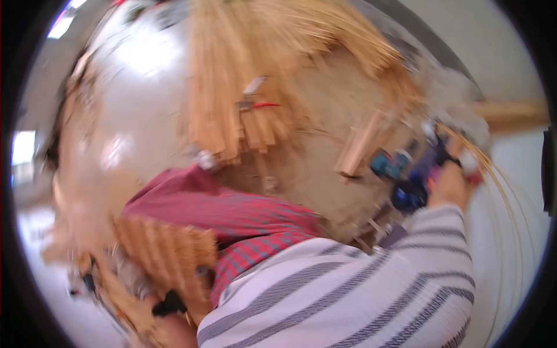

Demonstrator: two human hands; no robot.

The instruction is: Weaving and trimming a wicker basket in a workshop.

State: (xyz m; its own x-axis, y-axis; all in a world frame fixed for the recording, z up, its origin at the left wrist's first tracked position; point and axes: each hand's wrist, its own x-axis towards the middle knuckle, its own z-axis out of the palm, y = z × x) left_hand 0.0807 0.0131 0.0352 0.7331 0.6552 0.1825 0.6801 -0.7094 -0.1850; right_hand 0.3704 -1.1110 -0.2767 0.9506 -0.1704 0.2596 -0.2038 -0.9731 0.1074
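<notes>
My right hand [455, 145], with a dark band at its wrist, reaches out to the far right. Several thin yellow strips [484, 159] bunch together at its fingers and fan out in curves toward the lower right; the hand seems closed around them, though motion blurs it. Close below that hand are a teal power tool [390, 165] and a dark blue round object [409, 195]. My left hand [132, 272], also banded at the wrist, is low on the left beside a ribbed tan panel [168, 249]. Its fingers are smeared, so its grip does not show.
Long wooden strips [214, 75] lie in a large pile ahead on the floor, with red-handled pliers [261, 105] on top. A short bundle of wood pieces [361, 145] lies nearer the power tool. Red checked cloth [232, 211] covers my lap. A pale wall [510, 232] borders the right.
</notes>
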